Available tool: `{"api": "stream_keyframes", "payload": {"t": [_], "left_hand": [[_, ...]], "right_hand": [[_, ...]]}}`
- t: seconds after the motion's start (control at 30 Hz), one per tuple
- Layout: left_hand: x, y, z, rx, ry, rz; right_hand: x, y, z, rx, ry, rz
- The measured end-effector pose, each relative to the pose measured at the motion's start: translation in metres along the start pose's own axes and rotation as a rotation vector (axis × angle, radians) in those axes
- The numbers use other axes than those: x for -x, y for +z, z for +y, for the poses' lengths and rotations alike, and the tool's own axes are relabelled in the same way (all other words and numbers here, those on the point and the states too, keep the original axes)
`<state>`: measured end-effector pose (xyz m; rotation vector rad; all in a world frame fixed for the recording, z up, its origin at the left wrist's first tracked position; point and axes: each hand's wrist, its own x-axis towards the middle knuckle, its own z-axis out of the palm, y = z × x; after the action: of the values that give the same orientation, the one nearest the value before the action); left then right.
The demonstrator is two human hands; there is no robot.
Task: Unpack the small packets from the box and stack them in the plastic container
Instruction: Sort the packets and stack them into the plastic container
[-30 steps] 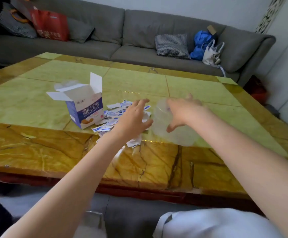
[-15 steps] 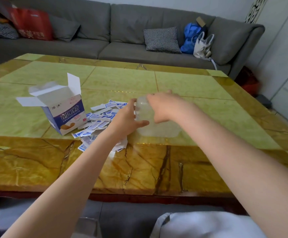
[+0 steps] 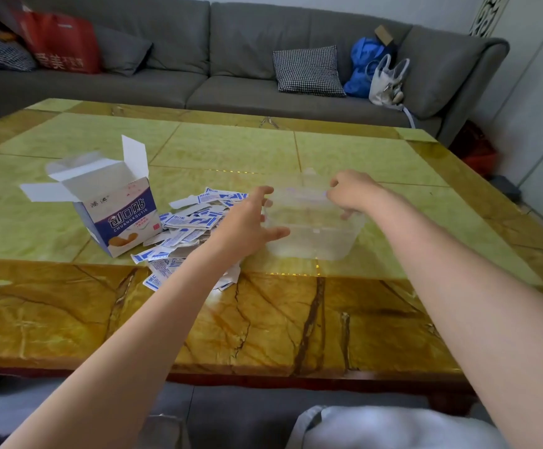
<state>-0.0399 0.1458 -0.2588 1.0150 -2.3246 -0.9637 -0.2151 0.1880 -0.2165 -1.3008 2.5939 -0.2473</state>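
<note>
Honestly the clear plastic container (image 3: pixel 312 228) is hard to make out against the table (image 3: pixel 231 150). My left hand (image 3: pixel 247 222) is spread wide against its left side, and my right hand (image 3: pixel 351 192) curls over the far rim. Packets (image 3: pixel 192 222) are piled left of it, beside the open box (image 3: pixel 114 202).

Box (image 3: pixel 119 218) front: big white Chinese chars "创口贴", "CHUANGKOUTIE" in Latin caps below; small chars near top, too small to read.
Packets (image 3: pixel 195 222): blue print, illegible.
Red bag (image 3: pixel 61 43) on sofa: pale Chinese chars, partly cut off, can't read w/ certainty.
</note>
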Motion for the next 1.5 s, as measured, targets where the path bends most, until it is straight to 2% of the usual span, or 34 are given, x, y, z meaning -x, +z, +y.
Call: {"api": "stream_keyframes", "payload": {"t": [0.17, 0.23, 0.3, 0.37, 0.47, 0.53, 0.6, 0.7, 0.77, 0.9, 1.07, 1.23, 1.37, 1.5], "left_hand": [[0.004, 0.002, 0.006, -0.102, 0.014, -0.005], [0.009, -0.009, 0.008, -0.085, 0.01, 0.041], [0.017, -0.028, 0.005, -0.05, 0.023, 0.148], [0.027, -0.048, -0.002, -0.087, 0.039, 0.238], [0.045, -0.067, -0.019, -0.231, -0.015, 0.25], [0.057, -0.074, -0.035, -0.343, -0.095, 0.198], [0.069, -0.078, -0.047, -0.409, -0.136, 0.122], [0.078, -0.077, -0.058, -0.497, -0.112, -0.02], [0.079, -0.074, -0.06, -0.531, -0.098, -0.077], [0.078, -0.073, -0.057, -0.531, -0.061, -0.094], [0.078, -0.067, -0.055, -0.477, -0.001, -0.029], [0.078, -0.06, -0.061, -0.464, -0.072, 0.152], [0.074, -0.059, -0.066, -0.455, -0.214, 0.145], [0.071, -0.063, -0.066, -0.36, -0.247, 0.171]], "right_hand": [[0.018, -0.006, -0.007, 0.145, -0.035, 0.07], [0.035, -0.007, -0.015, 0.147, -0.096, 0.149], [0.054, 0.0, -0.027, 0.083, -0.252, 0.272], [0.069, 0.011, -0.045, -0.063, -0.451, 0.308], [0.084, 0.031, -0.074, -0.182, -0.636, 0.103], [0.089, 0.05, -0.088, -0.17, -0.681, -0.06], [0.088, 0.069, -0.095, -0.108, -0.685, -0.146], [0.081, 0.082, -0.1, -0.006, -0.704, -0.167], [0.079, 0.081, -0.1, -0.006, -0.707, -0.151], [0.078, 0.082, -0.095, -0.066, -0.671, -0.059], [0.072, 0.093, -0.095, -0.147, -0.59, 0.139], [0.064, 0.1, -0.102, -0.069, -0.566, 0.08], [0.067, 0.096, -0.104, -0.134, -0.576, -0.007], [0.068, 0.094, -0.098, -0.19, -0.545, 0.103]]}}
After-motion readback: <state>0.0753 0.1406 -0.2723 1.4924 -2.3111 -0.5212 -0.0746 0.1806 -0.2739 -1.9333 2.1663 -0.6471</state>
